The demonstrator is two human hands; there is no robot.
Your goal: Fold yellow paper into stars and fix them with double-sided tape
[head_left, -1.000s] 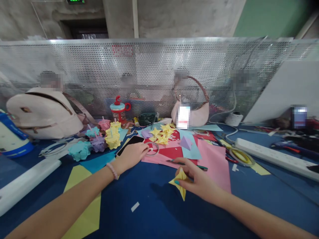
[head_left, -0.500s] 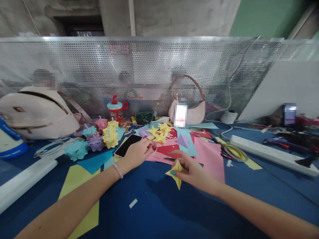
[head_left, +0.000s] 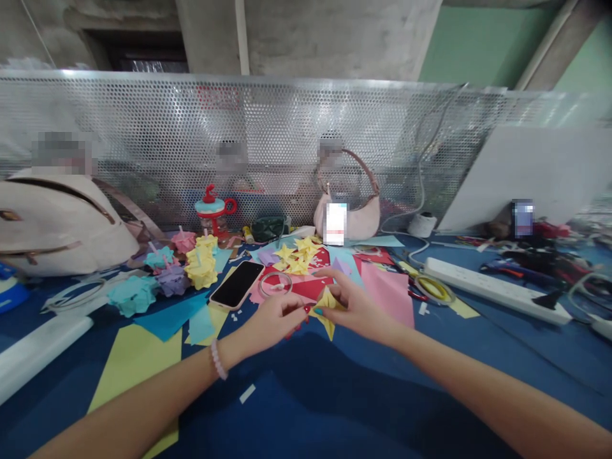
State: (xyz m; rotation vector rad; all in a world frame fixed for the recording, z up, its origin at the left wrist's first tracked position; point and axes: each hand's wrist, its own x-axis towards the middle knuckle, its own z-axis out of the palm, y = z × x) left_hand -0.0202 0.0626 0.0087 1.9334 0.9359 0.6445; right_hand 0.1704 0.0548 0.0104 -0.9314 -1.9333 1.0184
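Your left hand has moved in to the yellow folded-paper star pinched in your right hand above the blue desk, putting both hands at it (whether the left grips anything, I cannot tell).

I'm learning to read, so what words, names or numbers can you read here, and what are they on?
None can be read.
White backpack: its small patch is too small to read.
Lit phone screen: blurred out.
Red marks at the perforated panel: too blurred.
Phone lying flat: dark screen, no words visible.
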